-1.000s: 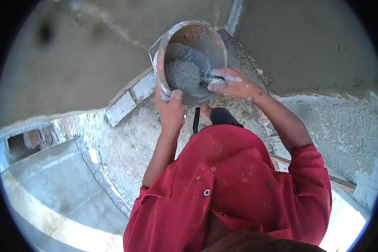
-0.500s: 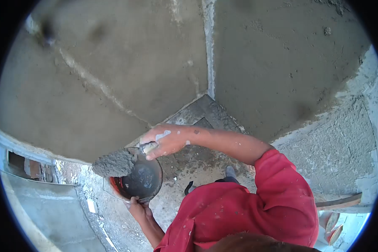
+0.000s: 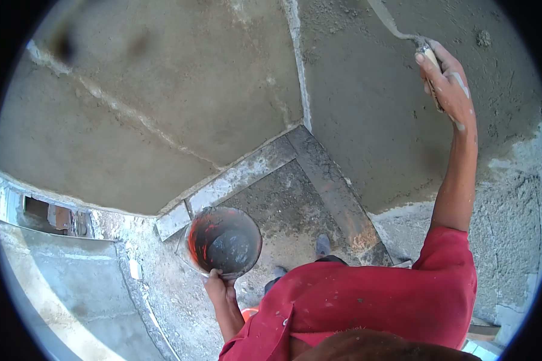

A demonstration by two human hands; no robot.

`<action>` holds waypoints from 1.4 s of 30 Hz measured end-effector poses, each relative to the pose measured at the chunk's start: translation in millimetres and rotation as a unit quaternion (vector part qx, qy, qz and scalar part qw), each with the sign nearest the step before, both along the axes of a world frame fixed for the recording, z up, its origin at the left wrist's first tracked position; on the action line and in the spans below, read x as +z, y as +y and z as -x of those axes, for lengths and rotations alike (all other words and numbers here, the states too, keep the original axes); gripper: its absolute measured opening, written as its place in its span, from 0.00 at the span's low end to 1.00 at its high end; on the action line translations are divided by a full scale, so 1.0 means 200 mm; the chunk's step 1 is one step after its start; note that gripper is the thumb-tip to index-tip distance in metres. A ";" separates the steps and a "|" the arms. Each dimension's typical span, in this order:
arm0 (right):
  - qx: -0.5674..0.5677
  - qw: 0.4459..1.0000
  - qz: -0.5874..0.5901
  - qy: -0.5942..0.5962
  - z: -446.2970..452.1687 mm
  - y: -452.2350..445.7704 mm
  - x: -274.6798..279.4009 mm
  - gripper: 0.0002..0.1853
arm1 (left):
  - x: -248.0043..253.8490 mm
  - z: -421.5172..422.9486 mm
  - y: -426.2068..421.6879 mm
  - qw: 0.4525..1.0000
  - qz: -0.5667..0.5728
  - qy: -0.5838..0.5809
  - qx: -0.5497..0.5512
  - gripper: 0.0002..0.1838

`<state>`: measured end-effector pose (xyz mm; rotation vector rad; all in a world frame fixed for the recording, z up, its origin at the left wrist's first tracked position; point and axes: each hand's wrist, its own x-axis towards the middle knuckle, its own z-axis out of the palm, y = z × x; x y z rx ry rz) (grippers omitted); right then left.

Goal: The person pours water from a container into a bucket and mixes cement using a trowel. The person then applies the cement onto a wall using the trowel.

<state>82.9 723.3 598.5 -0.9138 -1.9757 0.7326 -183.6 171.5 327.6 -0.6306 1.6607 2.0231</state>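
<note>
My left hand (image 3: 221, 285) grips the near rim of a bucket (image 3: 227, 242), whose inside is smeared with grey mortar and patches of orange. Out at the upper right, my right hand (image 3: 444, 78) is wrapped round the handle of a trowel (image 3: 430, 59). The trowel's blade lies close against the wet grey mortar surface (image 3: 373, 108), and it is partly hard to tell from it. No lump of mortar shows on the blade.
Flat boards (image 3: 247, 170) meet in a corner at the mortar's edge. A pale seam (image 3: 299, 60) divides the two plastered areas. Rough ground (image 3: 277, 204) lies around my feet. At the left there is a small opening (image 3: 42, 212) with rubble beside it.
The trowel, earlier heaped with mortar from the bucket, has swung from the left to the upper right and its load is gone. The bucket has dropped lower in view, held by my left hand.
</note>
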 end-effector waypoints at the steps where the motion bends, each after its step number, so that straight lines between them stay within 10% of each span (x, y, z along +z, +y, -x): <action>1: 0.002 1.000 -0.004 -0.012 -0.04 -0.15 -0.01 0.20 | 0.02 -0.03 0.07 0.999 0.002 0.025 -0.029 0.27; 13: 0.248 0.846 -0.213 -0.420 0.38 -1.32 -0.90 0.19 | 0.28 -0.35 0.41 0.958 -0.063 0.218 -0.174 0.35; 21: 0.197 0.795 -0.363 -0.444 0.50 -1.48 -0.47 0.17 | 0.42 -0.36 0.17 0.916 -0.049 0.354 -0.183 0.41; 24: 0.302 0.778 -0.169 -0.524 0.58 -1.53 -0.63 0.19 | 0.47 -0.36 0.08 0.897 -0.018 0.383 -0.219 0.41; 30: 0.322 0.897 -0.045 -0.301 0.62 -1.75 -1.02 0.24 | 0.38 -0.23 -0.02 0.904 -0.079 0.382 -0.176 0.41; 42: 0.500 0.844 0.001 -0.191 0.74 -1.41 -0.63 0.24 | 0.29 -0.16 -0.17 0.988 -0.087 0.125 -0.020 0.39</action>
